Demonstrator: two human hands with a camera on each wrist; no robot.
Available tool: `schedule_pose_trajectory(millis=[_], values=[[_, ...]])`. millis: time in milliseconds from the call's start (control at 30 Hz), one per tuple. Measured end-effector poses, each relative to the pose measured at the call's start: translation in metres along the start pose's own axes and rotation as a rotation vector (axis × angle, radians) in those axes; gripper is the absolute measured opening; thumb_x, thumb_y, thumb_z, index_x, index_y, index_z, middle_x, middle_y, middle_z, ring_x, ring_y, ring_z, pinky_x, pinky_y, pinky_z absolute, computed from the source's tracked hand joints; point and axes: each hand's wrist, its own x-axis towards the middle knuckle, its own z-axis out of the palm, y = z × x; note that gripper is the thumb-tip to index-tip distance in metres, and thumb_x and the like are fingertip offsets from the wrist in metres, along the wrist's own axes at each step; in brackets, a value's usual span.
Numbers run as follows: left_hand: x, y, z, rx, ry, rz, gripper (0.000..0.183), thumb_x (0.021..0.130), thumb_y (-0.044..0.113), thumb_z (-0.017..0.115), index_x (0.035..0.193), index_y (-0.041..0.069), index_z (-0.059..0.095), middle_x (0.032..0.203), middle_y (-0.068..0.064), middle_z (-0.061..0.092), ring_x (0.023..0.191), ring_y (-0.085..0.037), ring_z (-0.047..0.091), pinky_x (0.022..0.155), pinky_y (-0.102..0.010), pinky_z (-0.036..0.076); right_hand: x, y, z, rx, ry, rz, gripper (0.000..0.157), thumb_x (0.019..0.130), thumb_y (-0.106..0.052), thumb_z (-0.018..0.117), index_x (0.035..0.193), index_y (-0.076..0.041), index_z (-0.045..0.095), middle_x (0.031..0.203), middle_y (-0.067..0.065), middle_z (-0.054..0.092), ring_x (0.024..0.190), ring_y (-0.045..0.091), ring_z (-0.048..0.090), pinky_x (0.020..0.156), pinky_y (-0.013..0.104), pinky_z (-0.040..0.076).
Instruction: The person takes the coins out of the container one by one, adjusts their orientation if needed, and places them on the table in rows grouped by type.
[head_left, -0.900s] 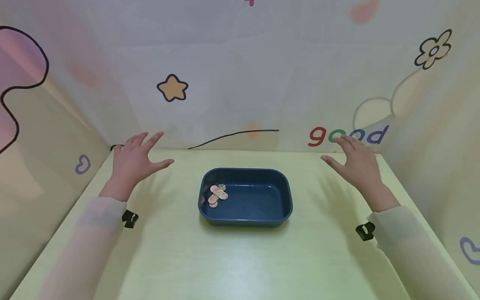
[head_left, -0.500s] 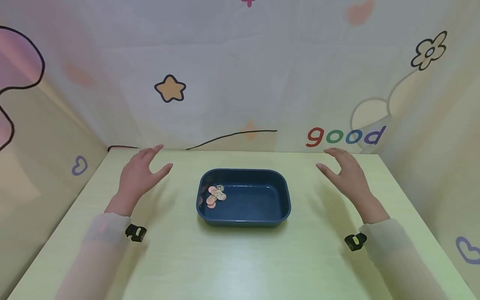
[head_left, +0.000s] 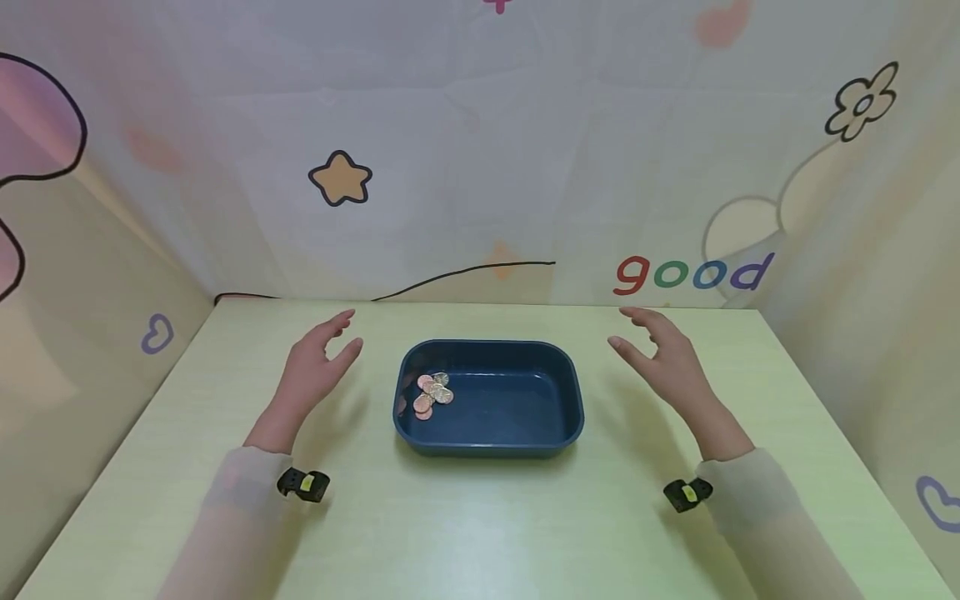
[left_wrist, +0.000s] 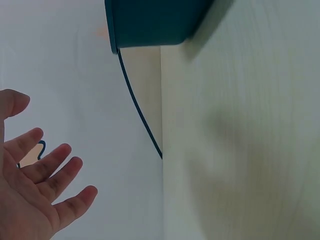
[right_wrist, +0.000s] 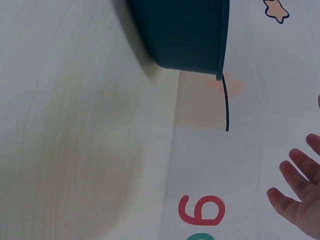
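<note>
A dark blue rectangular tray (head_left: 487, 450) with rounded corners stands on the table. Several coins (head_left: 433, 393), copper and silver in colour, lie in a small heap at its left end. My left hand (head_left: 315, 367) hovers left of the tray, thumb and fingers spread apart and nothing between them. On the other side, my right hand (head_left: 666, 362) is held up the same way, also holding nothing. Both wrist views show the outer wall of the tray, with the left hand (left_wrist: 45, 185) and right hand (right_wrist: 302, 192) apart from it, fingers loosely extended.
The pale table (head_left: 480, 533) runs back to a printed cloth (head_left: 465, 167) hung behind it, with more cloth on both sides. A black strap device (head_left: 303, 484) sits at the left wrist, another strap device (head_left: 687, 495) at the right.
Both hands have moved inward toward the tray and lower in the head view, their fingers still loosely spread. The tray and coins stay in place; the head view has shifted very slightly.
</note>
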Motion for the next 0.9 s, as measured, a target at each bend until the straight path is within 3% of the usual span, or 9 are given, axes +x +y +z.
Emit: schedule_pose_trajectory(millis=[400, 900], values=[[0.002, 0.004, 0.009, -0.156, -0.046, -0.104, 0.052, 0.102, 0.024, 0.048, 0.151, 0.007, 0.039, 0.144, -0.022, 0.053, 0.134, -0.041, 0.049, 0.112, -0.058, 0.038, 0.011, -0.026, -0.003, 0.055, -0.094, -0.021, 0.054, 0.097, -0.029, 0.061, 0.142, -0.003, 0.048, 0.144, 0.022, 0.051, 0.130, 0.039, 0.050, 0.107, 0.058, 0.043], [0.002, 0.013, 0.027, -0.272, -0.138, -0.232, 0.053, 0.102, 0.024, 0.049, 0.150, 0.005, 0.040, 0.140, -0.023, 0.056, 0.127, -0.037, 0.057, 0.105, -0.047, 0.049, 0.041, -0.058, 0.005, 0.051, -0.350, -0.078, 0.045, 0.095, -0.028, 0.064, 0.132, -0.004, 0.059, 0.133, 0.018, 0.062, 0.121, 0.035, 0.060, 0.098, 0.052, 0.052]])
